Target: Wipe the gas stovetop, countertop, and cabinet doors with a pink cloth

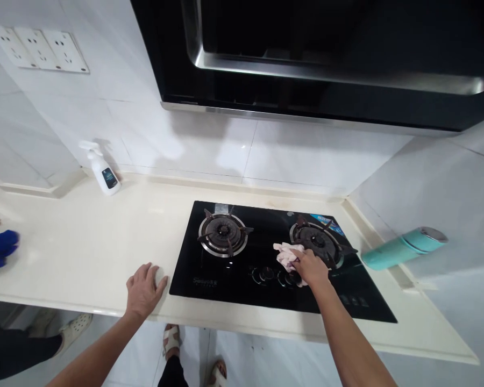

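A crumpled pale pink cloth is bunched under the fingers of my right hand, which presses it on the black glass gas stove. The cloth lies beside the right burner, just above the control knobs. My left hand rests flat on the cream countertop, left of the stove's edge, with its fingers apart and nothing in them. Farther from both hands, the left burner carries a dark pan support with several prongs.
A white spray bottle stands by the back wall. The teal flask is at the right end. Low overhead hangs the black range hood. At the far left, another person's hand is beside a blue cloth.
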Motion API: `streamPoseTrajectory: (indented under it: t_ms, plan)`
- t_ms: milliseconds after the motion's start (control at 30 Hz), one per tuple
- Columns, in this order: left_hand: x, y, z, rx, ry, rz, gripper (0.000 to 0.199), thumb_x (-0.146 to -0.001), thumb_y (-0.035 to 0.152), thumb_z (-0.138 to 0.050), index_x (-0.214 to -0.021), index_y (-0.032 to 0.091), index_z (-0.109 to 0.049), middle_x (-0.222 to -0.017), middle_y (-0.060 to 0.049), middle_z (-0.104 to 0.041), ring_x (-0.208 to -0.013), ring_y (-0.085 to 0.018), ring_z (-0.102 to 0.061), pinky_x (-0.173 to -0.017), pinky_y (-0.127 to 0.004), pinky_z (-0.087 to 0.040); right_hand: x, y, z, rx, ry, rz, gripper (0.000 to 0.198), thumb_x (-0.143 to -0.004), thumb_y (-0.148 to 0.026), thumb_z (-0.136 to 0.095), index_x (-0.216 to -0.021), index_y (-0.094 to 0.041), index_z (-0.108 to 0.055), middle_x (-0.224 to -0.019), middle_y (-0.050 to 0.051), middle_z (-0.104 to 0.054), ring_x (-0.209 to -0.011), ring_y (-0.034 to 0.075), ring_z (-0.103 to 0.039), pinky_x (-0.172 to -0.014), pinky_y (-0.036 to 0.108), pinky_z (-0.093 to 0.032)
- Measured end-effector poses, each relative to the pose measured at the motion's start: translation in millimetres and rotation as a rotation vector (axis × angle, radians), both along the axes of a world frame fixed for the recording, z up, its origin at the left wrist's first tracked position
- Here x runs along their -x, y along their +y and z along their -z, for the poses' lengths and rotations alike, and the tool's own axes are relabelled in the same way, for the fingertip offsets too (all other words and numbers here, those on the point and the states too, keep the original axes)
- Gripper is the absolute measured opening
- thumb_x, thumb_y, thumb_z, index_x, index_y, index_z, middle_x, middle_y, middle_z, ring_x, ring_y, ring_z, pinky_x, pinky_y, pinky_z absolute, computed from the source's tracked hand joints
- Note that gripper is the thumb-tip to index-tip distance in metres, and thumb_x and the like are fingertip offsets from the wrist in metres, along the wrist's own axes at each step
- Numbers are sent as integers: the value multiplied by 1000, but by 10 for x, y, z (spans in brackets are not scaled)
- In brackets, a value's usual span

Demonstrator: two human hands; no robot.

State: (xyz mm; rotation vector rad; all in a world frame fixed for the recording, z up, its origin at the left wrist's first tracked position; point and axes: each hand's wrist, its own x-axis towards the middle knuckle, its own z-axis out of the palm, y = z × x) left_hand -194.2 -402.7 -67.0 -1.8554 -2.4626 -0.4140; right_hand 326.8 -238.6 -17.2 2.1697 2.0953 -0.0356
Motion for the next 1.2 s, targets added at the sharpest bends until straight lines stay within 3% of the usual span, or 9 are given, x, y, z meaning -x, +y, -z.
streamPoseTrajectory:
  t_ms: [167, 300, 467, 600, 733, 933, 1067, 1200]
  plan:
    - [-8, -2, 2, 13, 18, 2, 50, -94, 55, -44, -126, 20, -59, -144, -17, -54, -139, -32, -43, -111, -53, -34, 394, 251, -74, 0, 8, -136, 47, -95, -27, -51, -142, -34, -58, -131, 11, -52, -105, 23, -58, -95, 33, -43]
    - [-23, 6, -13, 4, 36, 5, 50, -94, 54, -44, -126, 19, -59, -143, -17, -54, -138, -32, -44, -110, -53, -34, 608, 279, -98, 18, 38, -200, 49, -95, -28, -54, -144, -32, -54, -140, 12, -46, -111, 24, -56, -96, 33, -42]
    - [-24, 4, -31, 9, 30, 6, 49, -94, 53, -45, -126, 19, -59, -142, -17, -54, -137, -32, -44, -110, -52, -34, 566, 47, -149, 100, 100, -277, 47, -95, -40, -60, -141, -32, -55, -133, 8, -49, -107, 21, -56, -90, 29, -42]
    - [-24, -9, -33, -8, 22, 11, 47, -94, 53, -47, -125, 20, -60, -142, -17, -55, -137, -32, -44, -110, -52, -34, 506, -66, -143, 172, 120, -312, 51, -91, -28, -61, -141, -31, -52, -134, 6, -47, -106, 20, -55, -91, 29, -40]
    - [-25, -22, -10, -28, 33, 14, 46, -95, 52, -48, -125, 20, -60, -140, -17, -56, -135, -32, -47, -109, -51, -35, 533, 19, -104, 230, 99, -292, 59, -86, -26, -66, -142, -30, -50, -130, 8, -47, -101, 21, -54, -89, 30, -40]
    - [-28, -21, 46, -32, 41, 19, 49, -94, 53, -50, -127, 18, -59, -141, -18, -55, -137, -34, -45, -109, -54, -34, 611, 254, -99, 262, 32, -266, 68, -88, -34, -67, -151, -31, -42, -129, 12, -45, -102, 25, -53, -92, 34, -40]
    - [-47, -14, 31, -16, 26, 16, 49, -93, 52, -51, -127, 17, -59, -142, -18, -55, -137, -35, -45, -110, -54, -33, 821, 411, -142, 249, -4, -309, 61, -91, -22, -56, -151, -32, -45, -135, 14, -44, -111, 28, -50, -97, 38, -39]
    - [-67, -11, -12, 1, 22, -1, 49, -93, 52, -52, -127, 17, -59, -143, -19, -55, -137, -35, -45, -110, -54, -34, 1096, 390, -183, 243, 16, -450, 59, -87, -11, -56, -143, -30, -55, -140, 12, -45, -120, 28, -45, -104, 40, -35]
